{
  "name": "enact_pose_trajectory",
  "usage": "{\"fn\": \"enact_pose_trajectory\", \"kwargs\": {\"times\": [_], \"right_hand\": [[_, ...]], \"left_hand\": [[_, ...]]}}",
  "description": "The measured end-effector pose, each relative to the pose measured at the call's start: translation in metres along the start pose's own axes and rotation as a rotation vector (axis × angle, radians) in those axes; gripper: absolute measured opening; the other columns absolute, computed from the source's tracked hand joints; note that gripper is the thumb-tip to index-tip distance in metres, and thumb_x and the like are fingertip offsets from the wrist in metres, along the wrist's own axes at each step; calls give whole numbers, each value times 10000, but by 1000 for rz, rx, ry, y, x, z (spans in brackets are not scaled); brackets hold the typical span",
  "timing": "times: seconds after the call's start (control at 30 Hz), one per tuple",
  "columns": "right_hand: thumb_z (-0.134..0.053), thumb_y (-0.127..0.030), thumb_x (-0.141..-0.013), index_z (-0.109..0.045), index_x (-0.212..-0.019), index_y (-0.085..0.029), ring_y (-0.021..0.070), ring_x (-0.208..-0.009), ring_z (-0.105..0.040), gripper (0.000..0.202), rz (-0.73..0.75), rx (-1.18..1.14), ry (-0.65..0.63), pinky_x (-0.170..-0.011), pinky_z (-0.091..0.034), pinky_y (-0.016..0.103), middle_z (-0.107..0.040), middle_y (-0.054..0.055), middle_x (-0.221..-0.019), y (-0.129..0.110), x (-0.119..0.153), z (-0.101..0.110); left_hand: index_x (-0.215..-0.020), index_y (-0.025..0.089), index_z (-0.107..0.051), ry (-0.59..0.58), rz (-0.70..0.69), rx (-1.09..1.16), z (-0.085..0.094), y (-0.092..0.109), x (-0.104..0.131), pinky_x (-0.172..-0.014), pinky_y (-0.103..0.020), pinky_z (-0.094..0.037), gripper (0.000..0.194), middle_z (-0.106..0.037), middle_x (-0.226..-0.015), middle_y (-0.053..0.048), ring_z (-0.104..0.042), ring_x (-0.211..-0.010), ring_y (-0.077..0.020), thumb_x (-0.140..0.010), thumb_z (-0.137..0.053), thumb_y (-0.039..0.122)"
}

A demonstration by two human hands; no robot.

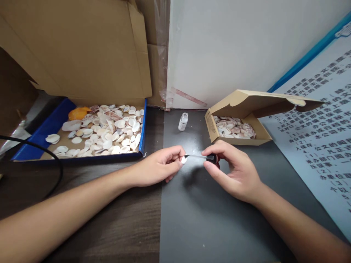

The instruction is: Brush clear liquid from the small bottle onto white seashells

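Between the fingertips of my left hand point(161, 166) is a small white seashell point(184, 160). My right hand point(233, 168) pinches the black cap of a small brush applicator point(197, 156), its pale stem pointing left. The dark tip of the applicator reaches the shell; whether it presses on it I cannot tell. Beyond my hands an uncapped small glass bottle point(183, 121) with a label stands upright on the grey mat point(186, 219).
Left, a blue-edged open cardboard box point(142, 126) holds many white shells and an orange shell point(78, 113). Right, a smaller cardboard box point(212, 126), lid raised, holds mottled shells. A black cable point(55, 157) crosses the left side. A printed sheet point(315, 128) lies far right.
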State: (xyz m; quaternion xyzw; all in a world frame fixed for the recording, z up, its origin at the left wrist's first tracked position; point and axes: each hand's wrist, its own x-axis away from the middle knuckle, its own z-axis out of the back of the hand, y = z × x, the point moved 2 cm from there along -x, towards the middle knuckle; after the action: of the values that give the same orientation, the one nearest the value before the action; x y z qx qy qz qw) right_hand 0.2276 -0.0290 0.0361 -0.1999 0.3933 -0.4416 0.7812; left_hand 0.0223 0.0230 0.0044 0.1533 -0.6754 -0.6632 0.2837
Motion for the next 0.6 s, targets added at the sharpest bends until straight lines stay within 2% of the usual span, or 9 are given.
{"fn": "enact_pose_trajectory", "kwargs": {"times": [0.07,0.23,0.37,0.5,0.6], "right_hand": [[-625,-162,-894,-603,-1012,-226,134,-627,-544,136,-15,13,44,-596,-476,277,-596,2,-788,0,0,1],[-630,-183,-895,-607,-1017,-231,137,-608,-546,133,7,-20,-13,-574,-477,276,-590,-6,-758,-1,0,0],[-621,-169,-892,-603,-1011,-224,133,-614,-543,133,-14,19,50,-591,-473,279,-597,0,-782,-1,0,1],[-622,-186,-893,-608,-1005,-233,140,-616,-548,123,12,-12,-5,-578,-465,274,-595,-8,-754,-1,-1,0],[-624,-174,-894,-612,-1005,-225,133,-617,-539,123,-12,32,40,-586,-458,276,-598,-1,-783,0,-1,1]], "left_hand": [[-881,200,-452,-2,-4,-3,0,0,0,-527,-217,-364,182,-452,-617,83,-434,-534,-83,-982,-486,348],[-898,200,-451,-2,2,1,0,-1,0,-519,-216,-355,181,-451,-618,86,-429,-528,-82,-979,-492,357],[-893,201,-452,-1,-2,-11,0,-1,0,-526,-217,-360,192,-449,-618,85,-428,-532,-82,-984,-490,366],[-899,202,-449,-3,3,0,0,-1,0,-520,-218,-354,207,-451,-621,85,-430,-533,-84,-975,-499,388],[-898,202,-455,0,1,-17,0,0,0,-523,-219,-352,232,-451,-612,85,-428,-530,-84,-983,-491,415]]}}
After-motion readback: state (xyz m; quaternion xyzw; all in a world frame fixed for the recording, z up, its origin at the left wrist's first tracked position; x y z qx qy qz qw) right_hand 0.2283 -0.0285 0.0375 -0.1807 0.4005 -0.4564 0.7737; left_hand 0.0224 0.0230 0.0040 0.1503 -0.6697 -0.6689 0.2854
